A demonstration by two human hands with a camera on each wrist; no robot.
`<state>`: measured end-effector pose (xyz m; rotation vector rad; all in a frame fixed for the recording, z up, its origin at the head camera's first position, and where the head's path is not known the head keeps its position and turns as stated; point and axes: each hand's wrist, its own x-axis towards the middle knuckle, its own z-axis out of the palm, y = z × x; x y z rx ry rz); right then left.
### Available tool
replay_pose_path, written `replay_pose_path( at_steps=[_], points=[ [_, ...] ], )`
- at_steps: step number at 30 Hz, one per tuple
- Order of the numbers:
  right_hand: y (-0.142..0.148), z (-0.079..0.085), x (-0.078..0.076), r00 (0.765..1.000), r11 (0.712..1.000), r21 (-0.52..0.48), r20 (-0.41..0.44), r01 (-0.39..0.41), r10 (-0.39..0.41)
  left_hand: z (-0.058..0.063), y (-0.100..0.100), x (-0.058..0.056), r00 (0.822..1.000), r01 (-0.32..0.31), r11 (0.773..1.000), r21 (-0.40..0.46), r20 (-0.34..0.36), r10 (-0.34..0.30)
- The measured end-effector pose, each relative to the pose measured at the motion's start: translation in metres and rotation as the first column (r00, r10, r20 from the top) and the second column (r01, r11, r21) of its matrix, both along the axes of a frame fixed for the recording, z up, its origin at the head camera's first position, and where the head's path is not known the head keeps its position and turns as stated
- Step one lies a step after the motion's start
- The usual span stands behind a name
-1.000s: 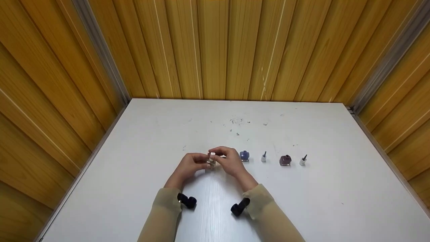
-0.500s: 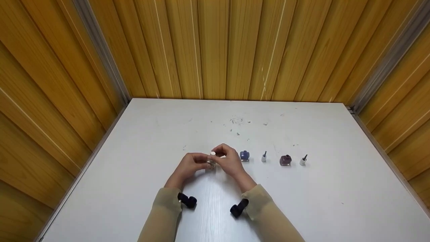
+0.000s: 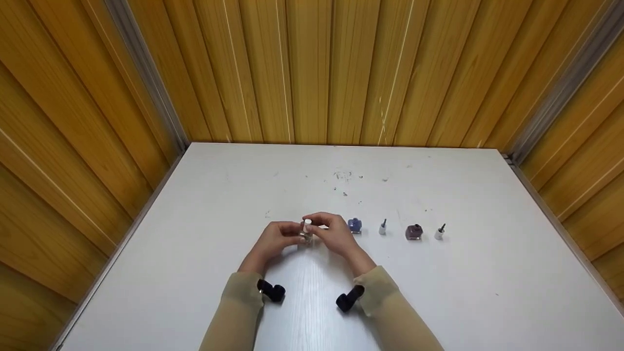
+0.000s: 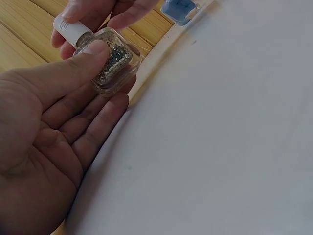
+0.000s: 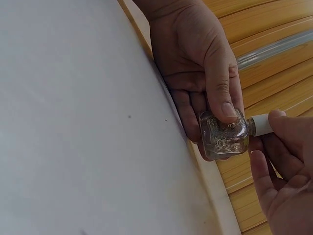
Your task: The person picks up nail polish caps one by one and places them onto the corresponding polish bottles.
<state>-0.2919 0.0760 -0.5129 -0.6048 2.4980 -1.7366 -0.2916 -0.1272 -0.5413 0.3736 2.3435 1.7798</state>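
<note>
A small clear bottle of silver glitter polish (image 3: 306,236) (image 4: 110,66) (image 5: 224,136) is held just above the white table (image 3: 438,292). My left hand (image 3: 275,239) (image 4: 58,122) (image 5: 200,63) grips its glass body, thumb on the front face. My right hand (image 3: 331,231) (image 4: 93,12) (image 5: 281,171) pinches its white cap (image 3: 307,225) (image 4: 71,28) (image 5: 261,125). To the right stand a blue bottle (image 3: 354,225) (image 4: 180,10), a white-capped brush (image 3: 382,228), a purple bottle (image 3: 414,232) and a second white-capped brush (image 3: 439,233).
Wooden plank walls (image 3: 312,68) enclose the table on three sides. Scuff marks (image 3: 343,178) dot the far middle of the tabletop. A black wrist-mounted device sits at each cuff (image 3: 271,291) (image 3: 347,300).
Both hands stay at the glitter bottle. The right hand's fingers have shifted slightly around the white cap; the bottle and the row of items have not moved.
</note>
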Motion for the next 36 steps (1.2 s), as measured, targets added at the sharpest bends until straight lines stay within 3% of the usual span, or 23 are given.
replay_pose_path(
  at_steps=[15,19,27,36],
  points=[
    [-0.0051,-0.0048,0.0013,0.994,0.993,-0.045,0.029,0.108,-0.107,-0.0007,-0.0024,-0.0009,0.999,0.032,0.999,-0.003,-0.027,-0.032],
    [-0.0044,-0.0048,0.0006,0.996,0.995,-0.058,0.022,0.086,-0.085,-0.0003,-0.0022,-0.0007,1.000,0.019,1.000,-0.009,-0.012,-0.019],
    [0.0000,-0.0022,-0.0014,0.999,0.995,-0.090,-0.016,-0.041,0.040,-0.0005,-0.0005,-0.0016,1.000,0.000,1.000,-0.014,-0.003,0.000],
    [-0.0018,-0.0023,-0.0024,1.000,0.998,-0.061,-0.023,0.017,-0.018,-0.0006,0.0004,-0.0013,1.000,-0.012,1.000,-0.014,0.002,0.012]
  ],
)
